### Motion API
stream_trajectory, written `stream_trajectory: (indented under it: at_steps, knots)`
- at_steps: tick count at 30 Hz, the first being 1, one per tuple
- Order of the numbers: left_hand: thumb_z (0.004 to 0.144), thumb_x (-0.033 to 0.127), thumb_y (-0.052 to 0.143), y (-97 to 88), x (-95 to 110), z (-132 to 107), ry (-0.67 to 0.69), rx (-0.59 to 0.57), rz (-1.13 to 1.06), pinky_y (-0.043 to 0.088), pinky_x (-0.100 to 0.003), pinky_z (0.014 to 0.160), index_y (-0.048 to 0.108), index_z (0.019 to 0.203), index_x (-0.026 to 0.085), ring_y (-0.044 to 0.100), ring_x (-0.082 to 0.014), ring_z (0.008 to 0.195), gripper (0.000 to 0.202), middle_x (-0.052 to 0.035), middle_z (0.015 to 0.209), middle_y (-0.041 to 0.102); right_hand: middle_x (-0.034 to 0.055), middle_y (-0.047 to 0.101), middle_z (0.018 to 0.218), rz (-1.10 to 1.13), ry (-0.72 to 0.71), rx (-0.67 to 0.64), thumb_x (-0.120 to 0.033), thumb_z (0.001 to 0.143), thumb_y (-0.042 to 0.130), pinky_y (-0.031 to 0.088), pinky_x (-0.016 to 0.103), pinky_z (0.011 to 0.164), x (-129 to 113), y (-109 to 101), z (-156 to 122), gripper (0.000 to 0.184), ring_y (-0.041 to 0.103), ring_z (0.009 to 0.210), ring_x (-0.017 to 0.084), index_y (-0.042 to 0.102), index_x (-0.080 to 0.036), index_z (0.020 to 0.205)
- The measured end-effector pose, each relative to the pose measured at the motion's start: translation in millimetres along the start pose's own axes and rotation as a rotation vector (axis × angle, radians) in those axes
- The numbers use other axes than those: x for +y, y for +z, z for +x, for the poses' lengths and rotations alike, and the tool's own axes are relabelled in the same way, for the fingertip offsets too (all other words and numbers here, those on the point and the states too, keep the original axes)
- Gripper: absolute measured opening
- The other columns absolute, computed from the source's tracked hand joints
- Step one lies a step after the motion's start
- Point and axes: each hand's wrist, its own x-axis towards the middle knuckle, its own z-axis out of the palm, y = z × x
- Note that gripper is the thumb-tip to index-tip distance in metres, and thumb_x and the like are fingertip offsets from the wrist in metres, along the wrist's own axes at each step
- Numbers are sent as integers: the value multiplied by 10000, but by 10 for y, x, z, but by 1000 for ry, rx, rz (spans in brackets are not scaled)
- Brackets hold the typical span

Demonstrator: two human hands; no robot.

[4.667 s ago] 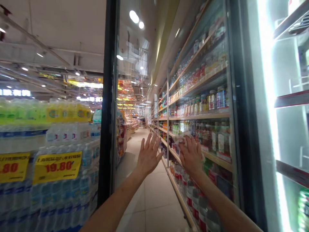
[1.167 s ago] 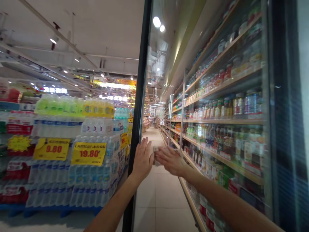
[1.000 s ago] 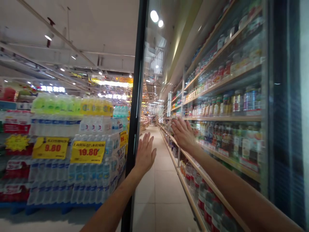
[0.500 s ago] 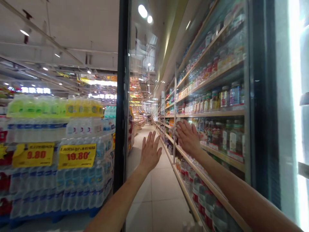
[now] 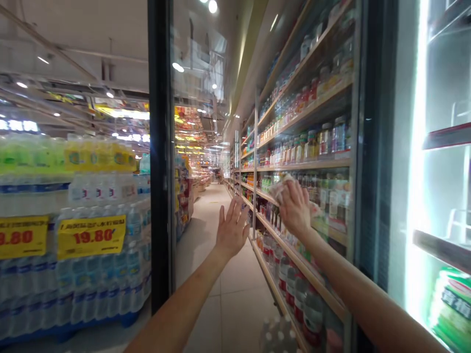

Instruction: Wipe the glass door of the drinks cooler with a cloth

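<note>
In front of me stands a clear glass door, its dark frame (image 5: 160,162) upright on the left. My left hand (image 5: 231,230) is held up at the pane, fingers spread, with nothing in it; the palm appears to rest on the glass. To its right, my right hand (image 5: 296,210) presses a crumpled white cloth (image 5: 280,188) against the pane. The cloth pokes out past the fingertips, and the rest of it is hidden under the palm.
Through the glass, or mirrored in it, shelves of bottles (image 5: 305,147) line an aisle with a tiled floor (image 5: 206,230). Stacked packs of bottled water (image 5: 99,274) with yellow price signs (image 5: 91,237) stand left. A lit cooler with a green package (image 5: 451,304) is at the right.
My right hand and the cloth have shifted right across the glass. My left hand stays nearly in place, while the view has turned right, showing more of the cooler's inside.
</note>
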Motion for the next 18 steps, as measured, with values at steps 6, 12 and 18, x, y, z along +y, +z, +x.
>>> stream_trajectory:
  at_steps: [6,12,18]
  knots:
    - [852,263,442,55,118,-4,-9,-13,2,144,-504,1092,384,1305,182,116,-250,1372,464,-115,1422,334,166,302,1423,-7,133,231,-231,834,436,328,501,1001,349,-52,-89,519,323,1296,281,349,-181,1343]
    - [853,267,444,80,123,-6,-25,0,6,135,-511,1091,406,1288,174,121,-255,1370,447,-124,1418,339,206,324,1397,-156,336,269,-323,823,464,292,533,1006,816,-192,-17,480,344,1258,345,493,-109,1252]
    - [849,267,448,107,170,-25,-40,13,1,140,-515,1088,397,1295,181,122,-255,1370,457,-119,1423,331,216,372,1374,-127,339,212,-278,870,324,307,534,1010,860,-169,-424,542,303,1300,330,303,-87,1377]
